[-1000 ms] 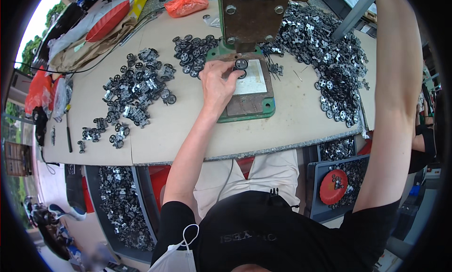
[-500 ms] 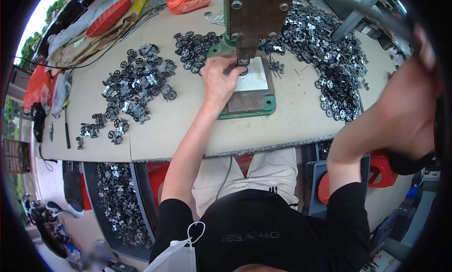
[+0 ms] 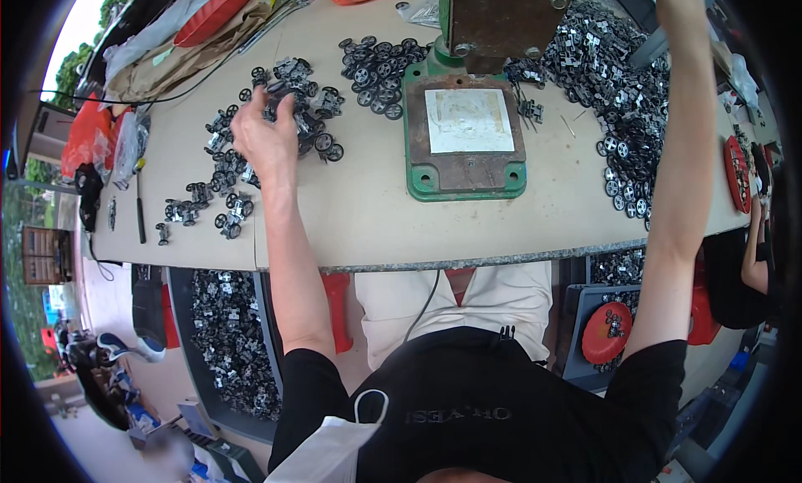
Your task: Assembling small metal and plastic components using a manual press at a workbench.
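My left hand (image 3: 266, 140) is over the heap of small black-and-silver wheeled assemblies (image 3: 230, 170) on the left side of the table. Between its thumb and fingers shows a dark, blurred wheeled assembly (image 3: 274, 93), partly hidden by the fingers. My right forearm (image 3: 687, 132) reaches up along the right side, and the hand lies past the top edge. In the middle stands a green bench press (image 3: 418, 161), its brown base plate topped by a white pad (image 3: 469, 119) with no part on it.
Black wheels (image 3: 380, 72) lie heaped left of the press. A large pile of metal pieces (image 3: 610, 65) and more wheels (image 3: 622, 178) spread on the right. Grey bins (image 3: 271, 349) of parts stand below the table edge. A screwdriver (image 3: 140, 207) lies far left; a red dish (image 3: 606, 333) sits lower right.
My left hand has moved left from the press pad to the heap of assemblies, taking the wheeled part off the pad. My right arm has swung from bent to stretched upward.
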Motion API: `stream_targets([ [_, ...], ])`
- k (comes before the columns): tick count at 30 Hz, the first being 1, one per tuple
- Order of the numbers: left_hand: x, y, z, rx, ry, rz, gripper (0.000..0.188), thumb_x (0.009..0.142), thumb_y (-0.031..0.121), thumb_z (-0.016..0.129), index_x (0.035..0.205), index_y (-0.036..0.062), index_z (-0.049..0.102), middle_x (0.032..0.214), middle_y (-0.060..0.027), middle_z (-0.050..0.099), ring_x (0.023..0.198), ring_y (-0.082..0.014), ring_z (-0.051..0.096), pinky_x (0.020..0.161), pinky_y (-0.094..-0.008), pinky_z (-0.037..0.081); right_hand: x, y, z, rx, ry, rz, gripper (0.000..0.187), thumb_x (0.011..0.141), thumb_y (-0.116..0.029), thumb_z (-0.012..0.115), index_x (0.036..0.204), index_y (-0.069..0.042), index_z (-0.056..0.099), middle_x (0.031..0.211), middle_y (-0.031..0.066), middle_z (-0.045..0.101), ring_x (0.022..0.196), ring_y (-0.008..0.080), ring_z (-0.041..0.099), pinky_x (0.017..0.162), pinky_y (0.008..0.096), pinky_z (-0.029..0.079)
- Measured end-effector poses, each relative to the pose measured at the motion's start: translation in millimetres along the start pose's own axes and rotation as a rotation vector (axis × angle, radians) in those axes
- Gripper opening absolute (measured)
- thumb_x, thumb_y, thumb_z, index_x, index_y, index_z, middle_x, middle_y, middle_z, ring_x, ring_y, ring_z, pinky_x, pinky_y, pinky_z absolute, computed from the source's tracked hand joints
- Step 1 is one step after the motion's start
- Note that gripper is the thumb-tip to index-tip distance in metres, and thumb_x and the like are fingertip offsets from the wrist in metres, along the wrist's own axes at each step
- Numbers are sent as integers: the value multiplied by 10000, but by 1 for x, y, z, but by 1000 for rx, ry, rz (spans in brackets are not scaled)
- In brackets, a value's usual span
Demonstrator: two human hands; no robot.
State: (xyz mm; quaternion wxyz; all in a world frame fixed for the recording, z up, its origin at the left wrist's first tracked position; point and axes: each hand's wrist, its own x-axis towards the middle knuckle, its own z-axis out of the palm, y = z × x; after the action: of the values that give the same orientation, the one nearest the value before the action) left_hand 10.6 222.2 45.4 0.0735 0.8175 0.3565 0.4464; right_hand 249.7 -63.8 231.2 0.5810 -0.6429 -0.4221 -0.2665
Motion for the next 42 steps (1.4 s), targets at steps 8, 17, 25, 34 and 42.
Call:
stream_targets([
  [8, -46, 41, 47, -145, -339, 206, 266, 771, 157, 618, 1001, 24, 632, 962, -173, 623, 896, -315, 582, 822, -364, 447, -180, 87, 5, -120, -305, 419, 230, 845, -145, 569, 1036, -19, 587, 984, 60, 597, 794, 115, 554, 694, 237, 455],
  [17, -39, 23, 63, -368, -652, -1, 307, 679, 115, 706, 958, 8, 632, 879, -131, 611, 814, -234, 591, 728, -321, 472, -207, 90, -7, -261, -519, 558, 205, 799, -128, 585, 964, -10, 611, 1019, 105, 587, 750, 178, 572, 657, 284, 463],
  [25, -14, -17, 61, -785, -575, -318, 310, 794, 92, 644, 1075, -6, 557, 845, -20, 591, 759, -84, 538, 676, -192, 427, -197, 109, 12, -376, -654, 582, 342, 759, -150, 613, 1075, -21, 588, 1058, 154, 553, 968, 294, 546, 838, 368, 421],
  [34, -34, 25, 20, -1103, -673, -533, 343, 895, 238, 538, 1141, 1, 513, 982, -26, 561, 887, -107, 530, 672, -205, 380, -197, 100, -21, -456, -864, 413, 352, 680, -141, 681, 1012, -41, 619, 929, 114, 563, 802, 239, 553, 726, 338, 440],
  [42, -123, 101, -25, -1537, -833, -866, 274, 931, 210, 461, 1047, -12, 571, 908, -98, 622, 793, -128, 601, 599, -206, 441, -193, 23, -14, -232, -714, 572, 324, 657, -91, 702, 965, -26, 625, 843, 84, 577, 624, 154, 499, 565, 267, 438],
])
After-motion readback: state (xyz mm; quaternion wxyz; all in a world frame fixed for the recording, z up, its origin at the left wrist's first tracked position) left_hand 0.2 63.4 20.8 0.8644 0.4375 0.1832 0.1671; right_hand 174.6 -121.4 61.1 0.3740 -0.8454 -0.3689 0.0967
